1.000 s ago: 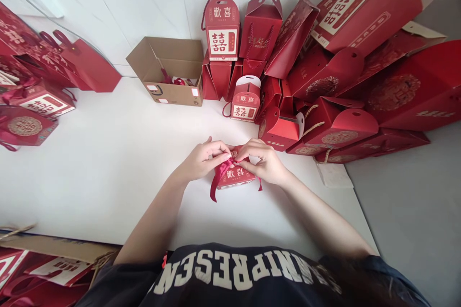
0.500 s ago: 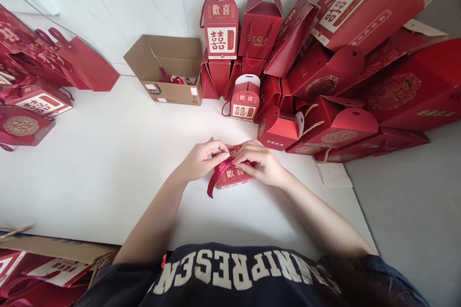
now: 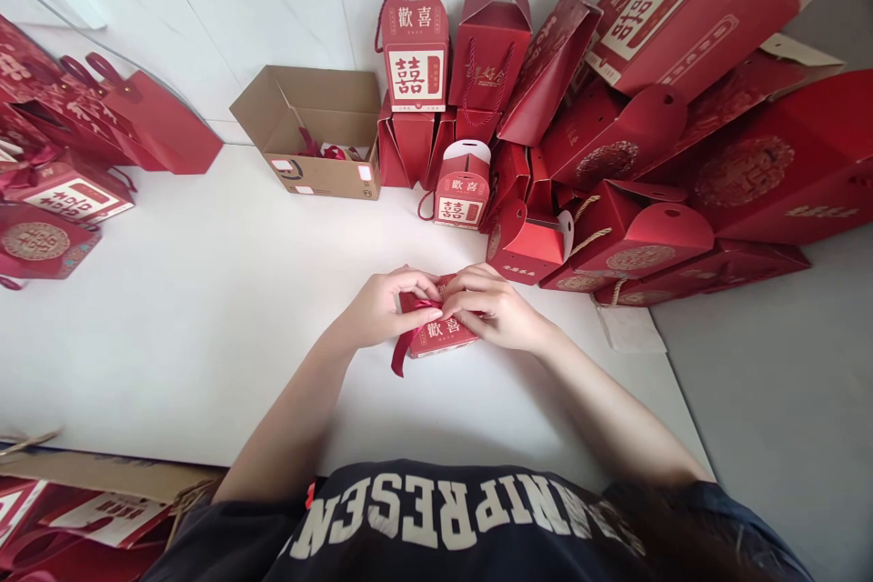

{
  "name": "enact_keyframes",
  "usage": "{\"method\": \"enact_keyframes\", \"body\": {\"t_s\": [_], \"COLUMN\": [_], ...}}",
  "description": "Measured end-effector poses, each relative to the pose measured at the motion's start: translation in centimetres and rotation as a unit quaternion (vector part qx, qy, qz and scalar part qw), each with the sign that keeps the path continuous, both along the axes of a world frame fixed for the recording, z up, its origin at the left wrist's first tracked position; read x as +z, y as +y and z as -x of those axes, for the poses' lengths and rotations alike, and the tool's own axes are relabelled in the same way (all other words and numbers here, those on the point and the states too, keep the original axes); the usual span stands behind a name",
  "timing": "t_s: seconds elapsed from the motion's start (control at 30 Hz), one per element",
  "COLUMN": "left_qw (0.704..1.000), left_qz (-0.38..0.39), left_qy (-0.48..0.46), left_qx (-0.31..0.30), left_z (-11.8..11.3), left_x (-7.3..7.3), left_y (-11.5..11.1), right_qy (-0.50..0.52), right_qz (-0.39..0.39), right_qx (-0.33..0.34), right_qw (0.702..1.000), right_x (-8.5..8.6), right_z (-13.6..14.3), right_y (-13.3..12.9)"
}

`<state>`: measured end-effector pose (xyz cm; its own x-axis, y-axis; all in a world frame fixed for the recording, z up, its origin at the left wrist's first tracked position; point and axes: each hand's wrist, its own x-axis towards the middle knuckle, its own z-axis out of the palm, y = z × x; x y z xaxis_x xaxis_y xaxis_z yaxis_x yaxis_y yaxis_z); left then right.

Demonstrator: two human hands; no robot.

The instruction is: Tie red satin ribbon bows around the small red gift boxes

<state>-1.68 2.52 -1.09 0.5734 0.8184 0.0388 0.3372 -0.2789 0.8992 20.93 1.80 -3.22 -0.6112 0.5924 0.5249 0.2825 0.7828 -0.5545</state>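
Note:
A small red box with white characters (image 3: 443, 338) rests on the white table in front of me, between my hands. A dark red ribbon (image 3: 401, 355) lies across its top, one tail hanging off the left side. My left hand (image 3: 392, 307) pinches the ribbon at the top of the box, thumb stretched toward the middle. From the right, my right hand (image 3: 492, 307) has its fingers closed at the same ribbon, close to the left thumb. The fingers hide the middle of the ribbon and part of the box.
An open cardboard box (image 3: 327, 175) holding ribbon stands at the back of the white table (image 3: 205, 309). Red gift boxes (image 3: 634, 236) are stacked at the back right. Red bags (image 3: 167, 123) stand at left. A carton (image 3: 123, 473) of red items is at lower left.
My left thumb and fingertips have shifted slightly right over the ribbon, toward my right fingers. Less of the ribbon's middle shows. The box has stayed in place.

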Motion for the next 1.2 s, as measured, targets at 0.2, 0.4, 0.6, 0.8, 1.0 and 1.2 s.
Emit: {"method": "enact_keyframes", "body": {"t_s": [0.2, 0.4, 0.6, 0.8, 1.0, 1.2], "left_qw": [0.989, 0.951, 0.909, 0.913, 0.917, 0.919], "left_qz": [-0.130, -0.268, -0.374, -0.369, -0.360, -0.355], "left_qy": [0.067, 0.151, 0.177, 0.155, 0.148, 0.155], "left_qx": [0.006, 0.036, 0.055, 0.084, 0.081, 0.071], "left_z": [-0.6, -1.3, -1.6, -1.7, -1.5, -1.5], "left_x": [0.6, 0.9, -0.3, -1.1, -1.1, -1.0], "left_y": [-0.8, -2.2, -2.5, -2.4, -2.4, -2.5], "right_qy": [0.011, 0.015, 0.016, 0.025, 0.049, 0.064], "right_qz": [0.035, 0.059, 0.072, 0.116, 0.264, 0.328], "right_qx": [-0.002, -0.019, -0.026, -0.028, -0.115, -0.062], "right_qw": [0.999, 0.998, 0.997, 0.993, 0.956, 0.941], "right_x": [0.2, 0.1, 0.1, 0.7, 0.6, 0.5], "right_z": [0.1, 0.3, 0.3, 0.3, 0.7, 0.9], "right_y": [0.0, 0.0, -0.1, -0.3, -0.4, -0.4]}}
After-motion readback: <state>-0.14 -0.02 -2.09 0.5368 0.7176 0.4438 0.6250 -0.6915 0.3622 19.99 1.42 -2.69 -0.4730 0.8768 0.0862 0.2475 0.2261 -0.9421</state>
